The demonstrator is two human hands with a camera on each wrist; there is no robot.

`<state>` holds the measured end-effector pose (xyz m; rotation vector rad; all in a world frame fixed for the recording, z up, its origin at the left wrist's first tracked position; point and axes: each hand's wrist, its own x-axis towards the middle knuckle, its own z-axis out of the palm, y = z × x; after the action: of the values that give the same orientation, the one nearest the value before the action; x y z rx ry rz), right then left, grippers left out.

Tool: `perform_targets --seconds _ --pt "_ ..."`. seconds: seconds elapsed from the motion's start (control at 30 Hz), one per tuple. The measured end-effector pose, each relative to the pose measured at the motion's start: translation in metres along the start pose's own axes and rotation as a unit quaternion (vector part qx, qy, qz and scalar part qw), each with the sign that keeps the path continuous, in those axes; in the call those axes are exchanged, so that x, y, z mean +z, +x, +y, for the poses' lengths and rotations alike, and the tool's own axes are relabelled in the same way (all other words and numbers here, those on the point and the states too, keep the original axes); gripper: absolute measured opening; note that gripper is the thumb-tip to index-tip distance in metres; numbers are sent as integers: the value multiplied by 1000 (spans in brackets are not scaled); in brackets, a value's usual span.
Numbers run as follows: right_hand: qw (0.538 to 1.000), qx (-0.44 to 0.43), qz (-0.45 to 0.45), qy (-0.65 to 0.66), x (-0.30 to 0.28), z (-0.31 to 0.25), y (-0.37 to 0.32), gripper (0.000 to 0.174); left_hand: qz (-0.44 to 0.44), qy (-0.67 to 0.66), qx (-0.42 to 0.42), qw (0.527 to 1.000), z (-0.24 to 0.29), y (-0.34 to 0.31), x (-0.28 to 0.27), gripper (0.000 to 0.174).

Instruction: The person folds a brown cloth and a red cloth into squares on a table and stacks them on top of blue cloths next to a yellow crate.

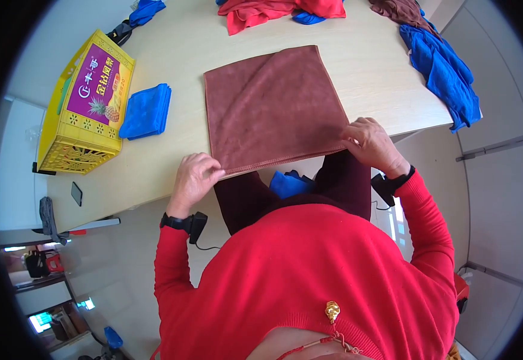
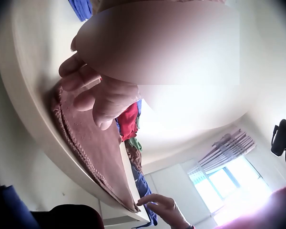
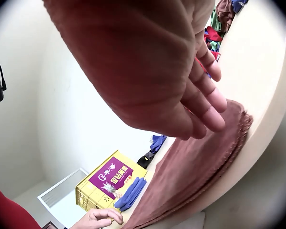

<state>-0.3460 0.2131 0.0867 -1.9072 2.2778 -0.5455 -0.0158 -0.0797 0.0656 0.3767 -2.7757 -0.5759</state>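
Note:
A brown cloth [image 1: 273, 108] lies spread on the table, its doubled stitched edge along the table's front edge. My left hand [image 1: 194, 180] is at its near left corner, fingertips right at the hem. In the left wrist view the thumb and loosely bent fingers [image 2: 81, 80] stand apart over the cloth [image 2: 97, 138]. At the near right corner is my right hand [image 1: 371, 143], fingers resting over the edge. The right wrist view shows its fingers [image 3: 205, 95] relaxed and nearly straight, close above the cloth [image 3: 200, 162].
A folded blue cloth [image 1: 146, 112] lies left, beside a yellow crate [image 1: 87, 102]. Red cloths [image 1: 261, 13] are heaped at the far edge. A blue cloth [image 1: 444, 72] hangs over the right edge. A phone [image 1: 76, 194] lies near the left corner. Blue fabric [image 1: 290, 183] shows between the person's legs.

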Motion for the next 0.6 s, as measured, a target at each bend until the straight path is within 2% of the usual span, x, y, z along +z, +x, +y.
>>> perform_targets --seconds 0.07,0.13,0.17,0.27,0.3,0.37,0.4,0.5,0.53,0.6 --pt "1000 6 17 3 11 -6 20 10 -15 -9 1 1000 -9 19 -4 9" --pt "999 20 48 11 31 -13 43 21 48 1 -21 999 -29 51 -3 12" --pt "999 14 51 10 42 -14 51 21 65 13 -34 997 -43 70 -2 15" --pt "983 20 163 -86 76 -12 75 45 91 81 -51 991 -93 132 5 16" --pt "982 17 168 -86 79 -10 78 45 95 86 -50 990 -106 150 8 16" --pt "983 76 122 -114 87 -7 73 55 171 130 -35 976 -129 182 17 11" --pt "981 108 97 -128 89 -7 73 60 172 133 -33 976 -142 193 23 11" --pt "980 109 97 -134 97 -3 72 62 200 147 6 969 -167 222 41 11" --pt "980 112 94 -136 98 1 70 63 197 144 11 970 -170 228 43 11" --pt "979 119 91 -134 97 2 69 63 107 172 -48 978 -168 235 40 11"
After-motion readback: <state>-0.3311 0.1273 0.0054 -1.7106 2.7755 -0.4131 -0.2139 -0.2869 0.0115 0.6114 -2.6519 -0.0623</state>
